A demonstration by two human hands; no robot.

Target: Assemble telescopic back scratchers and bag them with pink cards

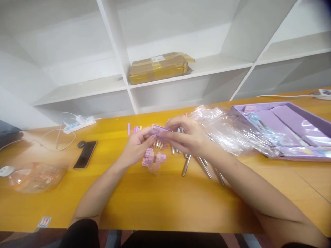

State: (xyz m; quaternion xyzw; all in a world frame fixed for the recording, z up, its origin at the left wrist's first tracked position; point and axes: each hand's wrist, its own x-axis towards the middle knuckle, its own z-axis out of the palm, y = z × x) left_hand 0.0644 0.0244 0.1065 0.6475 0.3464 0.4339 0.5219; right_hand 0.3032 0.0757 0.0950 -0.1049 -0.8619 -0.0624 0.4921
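Over the middle of the table, both hands hold a small purple printed piece (157, 129). My left hand (136, 145) pinches its left side between thumb and fingers. From the right, my right hand (184, 135) has its fingers closed on the piece's other end, hiding part of it. Just below the hands lies a pink and purple patterned item (155, 158), with several light wooden-looking sticks (158, 144) fanned above it. Several silver metal tubes (186, 166) lie under and beside my right hand. Small coloured pieces (137, 129) rest behind my left hand.
Crumpled clear plastic (224, 129) and a purple tray (307, 157) are at the right. On the left are a phone (85, 155), a power strip (79, 124), cables and an orange plastic bag (38, 177). A taped parcel (160, 69) sits on the shelf behind.
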